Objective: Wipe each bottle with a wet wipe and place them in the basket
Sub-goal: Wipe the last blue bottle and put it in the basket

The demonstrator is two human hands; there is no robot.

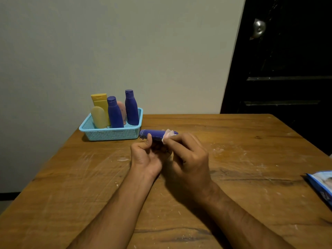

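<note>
Meanwhile, at the table: a person wipes a bottle above a scuffed wooden table (233, 159), both forearms reaching in from the near edge.
Bottle in hand: a purple bottle (156, 135) lies sideways in the air, held over the middle of the table, just right of the basket.
Left hand: the left hand (146, 155) grips the bottle from below, thumb curled up over its left end.
Right hand: the right hand (186, 155) pinches a white wet wipe (168, 135) against the bottle's right end, fingers curled round it.
Basket: a light blue basket (111, 134) sits at the far left corner of the table, against the wall.
Basket contents: two purple bottles (132, 109) stand upright inside, with a yellow bottle (100, 103), a pale yellow one (98, 117) in front of it, and a pink one (121, 109) mostly hidden between the purple pair.
Right edge: a blue wipes packet (321, 184) lies partly out of view.
Background: a dark door (280, 69) with a metal knob (259, 27) stands at far right.
</note>
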